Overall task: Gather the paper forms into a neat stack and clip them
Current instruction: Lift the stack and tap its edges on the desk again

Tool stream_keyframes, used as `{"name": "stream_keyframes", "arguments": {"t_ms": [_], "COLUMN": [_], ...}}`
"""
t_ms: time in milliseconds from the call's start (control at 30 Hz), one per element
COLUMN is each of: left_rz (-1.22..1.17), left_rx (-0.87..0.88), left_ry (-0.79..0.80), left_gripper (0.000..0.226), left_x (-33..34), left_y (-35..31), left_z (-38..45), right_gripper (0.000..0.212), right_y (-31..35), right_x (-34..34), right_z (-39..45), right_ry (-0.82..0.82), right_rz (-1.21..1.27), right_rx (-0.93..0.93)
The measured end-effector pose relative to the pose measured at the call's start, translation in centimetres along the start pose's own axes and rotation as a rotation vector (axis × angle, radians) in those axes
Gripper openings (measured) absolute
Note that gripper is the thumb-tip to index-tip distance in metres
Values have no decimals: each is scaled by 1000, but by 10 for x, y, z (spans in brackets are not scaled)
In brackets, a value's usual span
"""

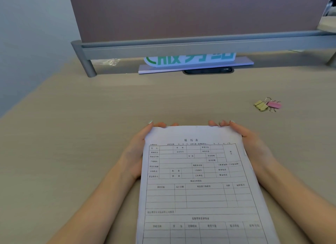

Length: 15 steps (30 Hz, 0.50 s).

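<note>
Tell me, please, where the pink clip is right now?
In the head view, the pink clip lies on the desk at the far right, touching the yellow clip, beyond the right hand.

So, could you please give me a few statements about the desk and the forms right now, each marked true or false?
1. Both hands, left hand and right hand, hold the stack of forms by its sides. True.
2. A binder clip is already fixed on the stack. False: the yellow clip and the pink clip lie on the desk, off to the right.
3. The top sheet is a printed table. True.
4. The clips are blue and green. False: yellow and pink.
5. The clips lie close beside each other. True.
</note>
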<state>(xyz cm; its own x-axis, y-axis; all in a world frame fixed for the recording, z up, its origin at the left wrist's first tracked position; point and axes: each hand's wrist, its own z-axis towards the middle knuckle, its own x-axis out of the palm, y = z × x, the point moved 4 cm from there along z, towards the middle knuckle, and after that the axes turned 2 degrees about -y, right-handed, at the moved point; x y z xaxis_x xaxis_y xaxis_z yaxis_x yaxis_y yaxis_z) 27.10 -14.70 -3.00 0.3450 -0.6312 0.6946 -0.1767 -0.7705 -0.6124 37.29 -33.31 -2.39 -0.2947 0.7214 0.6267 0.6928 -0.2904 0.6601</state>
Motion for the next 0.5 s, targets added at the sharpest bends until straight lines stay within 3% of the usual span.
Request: {"name": "stream_keyframes", "arguments": {"t_ms": [100,233,400,500], "left_rz": [-16,-8,152,239], "left_rx": [-27,-41,-181,-169], "left_ry": [-12,-62,-99,-73], "left_gripper": [37,38,46,47], "left_x": [1,-3,-5,-6], "left_y": [1,1,4,3], "left_z": [-1,0,-5,-7], "right_gripper": [15,23,32,26], "right_y": [-1,0,2,6], "right_x": [2,4,6,9], "right_z": [-2,-4,-6,-9], "right_ry": [32,60,72,59], "right_rz": [28,63,97,70], "right_rx": [2,-1,-17,-48]}}
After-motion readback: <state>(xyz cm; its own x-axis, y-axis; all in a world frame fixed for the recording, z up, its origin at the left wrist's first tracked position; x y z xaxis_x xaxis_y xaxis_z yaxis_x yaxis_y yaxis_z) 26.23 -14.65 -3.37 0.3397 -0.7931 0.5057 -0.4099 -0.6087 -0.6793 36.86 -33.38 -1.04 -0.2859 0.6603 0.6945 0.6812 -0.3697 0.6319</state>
